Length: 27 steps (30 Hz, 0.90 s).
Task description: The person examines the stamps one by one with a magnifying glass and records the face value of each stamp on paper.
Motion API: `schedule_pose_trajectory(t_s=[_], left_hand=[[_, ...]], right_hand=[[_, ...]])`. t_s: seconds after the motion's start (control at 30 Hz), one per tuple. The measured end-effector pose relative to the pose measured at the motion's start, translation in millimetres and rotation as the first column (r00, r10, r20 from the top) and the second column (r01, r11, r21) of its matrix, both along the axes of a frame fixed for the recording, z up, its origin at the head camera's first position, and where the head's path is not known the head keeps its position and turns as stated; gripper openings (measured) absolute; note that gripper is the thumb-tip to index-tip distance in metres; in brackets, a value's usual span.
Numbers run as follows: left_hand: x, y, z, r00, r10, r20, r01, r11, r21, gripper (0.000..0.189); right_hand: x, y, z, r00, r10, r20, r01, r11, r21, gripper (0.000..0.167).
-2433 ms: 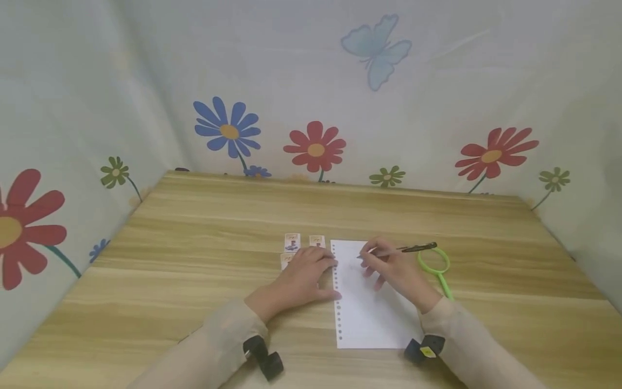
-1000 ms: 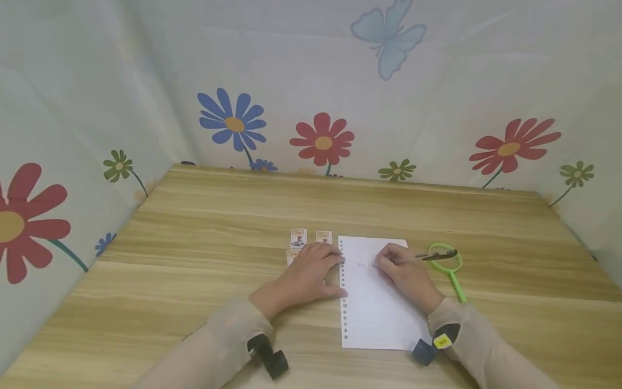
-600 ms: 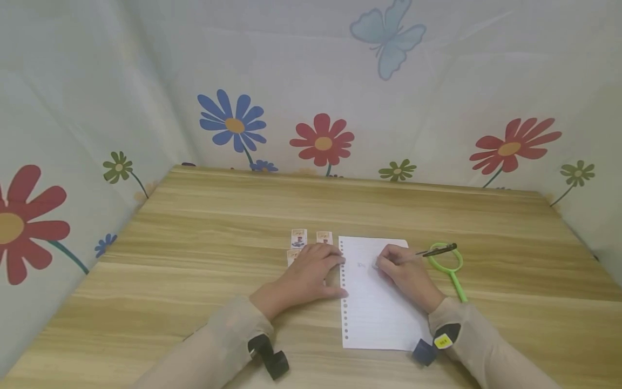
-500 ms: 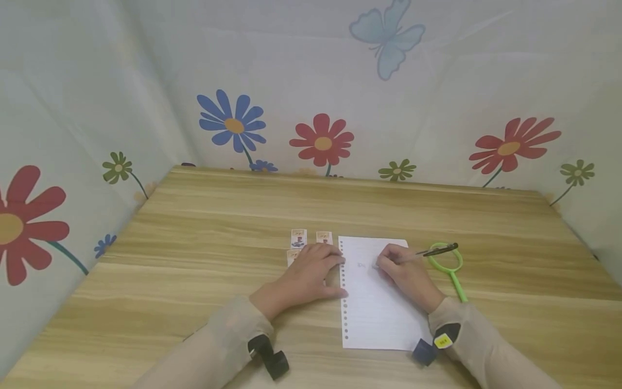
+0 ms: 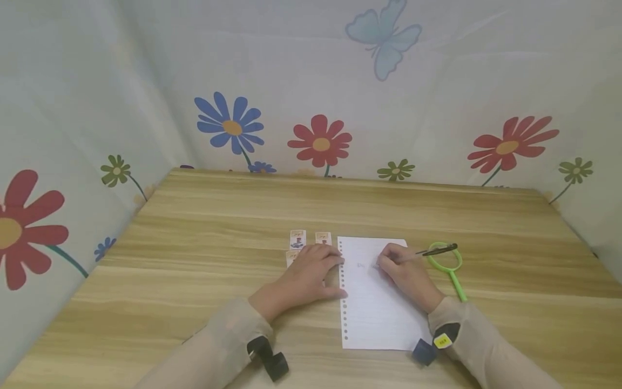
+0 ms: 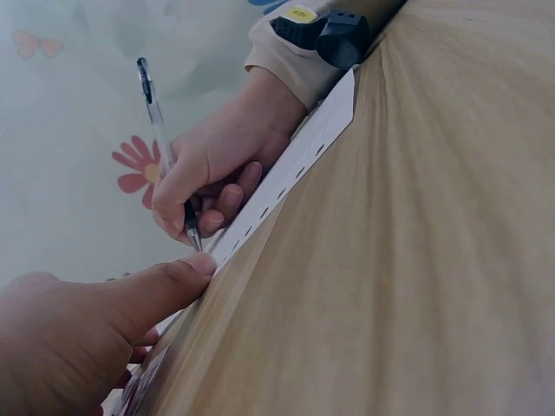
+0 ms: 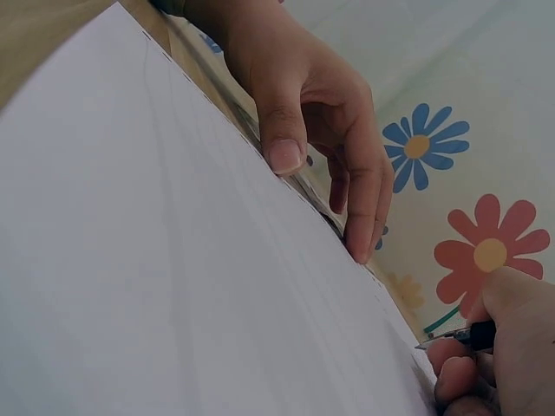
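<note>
A white lined sheet of paper [image 5: 374, 319] with a punched left edge lies on the wooden table. My right hand [image 5: 408, 275] rests on its upper right part and pinches a pen [image 5: 439, 249] with a clear barrel and black end. In the right wrist view the pen's tip [image 7: 425, 346] is right at the paper. Small pencil-grey marks [image 5: 360, 265] show left of that hand. My left hand [image 5: 306, 278] lies spread at the punched edge, thumb and fingertips on the paper's margin. Under and beyond it are several small printed cards [image 5: 298, 239], partly hidden by the fingers.
A green-rimmed magnifying glass [image 5: 454, 283] lies right of the paper, its lens partly behind the pen in the head view. Wood-grain tabletop [image 5: 218, 216] surrounds everything. A white curtain [image 5: 272, 54] printed with flowers stands behind the table and at its sides.
Since the earliest frame, my right hand has moved down from the paper's upper part, and small marks now show on the sheet. My left hand has stayed at the punched edge.
</note>
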<state>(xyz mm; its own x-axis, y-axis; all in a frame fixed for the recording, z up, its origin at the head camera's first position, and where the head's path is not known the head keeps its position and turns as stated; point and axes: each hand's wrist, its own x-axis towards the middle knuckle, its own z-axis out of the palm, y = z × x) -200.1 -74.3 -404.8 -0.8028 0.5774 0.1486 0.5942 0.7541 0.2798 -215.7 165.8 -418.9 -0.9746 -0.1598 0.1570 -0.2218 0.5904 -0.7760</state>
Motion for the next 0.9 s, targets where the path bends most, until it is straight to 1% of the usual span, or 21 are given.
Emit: schedule_pose_trajectory(t_s=[0.13, 0.27, 0.5, 0.67, 0.8, 0.9], left_hand=[[0.8, -0.6, -1.7, 1.0, 0.004, -0.002, -0.004, 1.0, 0.002, 0.069], [0.7, -1.1, -2.9, 1.0, 0.011, -0.008, -0.011, 1.0, -0.008, 0.069], [0.1, -0.9, -6.2, 1.0, 0.011, -0.001, -0.011, 1.0, 0.003, 0.069], [0.1, -0.8, -6.1, 1.0, 0.012, -0.008, -0.012, 1.0, -0.001, 0.069], [-0.1, -0.5, -6.4, 1.0, 0.005, -0.013, -0.005, 1.0, -0.004, 0.069], [-0.1, -0.2, -7.1, 1.0, 0.003, -0.012, -0.003, 1.0, -0.008, 0.069]], right_hand=[[-0.4, -0.7, -0.8, 0.999, -0.035, 0.019, 0.035, 0.999, 0.011, 0.012], [-0.6, -2.0, -0.7, 0.999, -0.035, 0.019, 0.034, 0.999, 0.021, 0.012], [-0.3, -2.1, -1.6, 0.999, -0.043, -0.029, 0.044, 0.998, 0.051, 0.013], [-0.2, -1.6, -2.7, 0.998, -0.035, -0.046, 0.037, 0.998, 0.044, 0.014], [0.4, -1.0, -3.5, 0.998, -0.049, -0.031, 0.05, 0.998, 0.036, 0.015], [1.3, -0.4, -3.7, 0.997, -0.082, -0.005, 0.082, 0.996, 0.037, 0.014]])
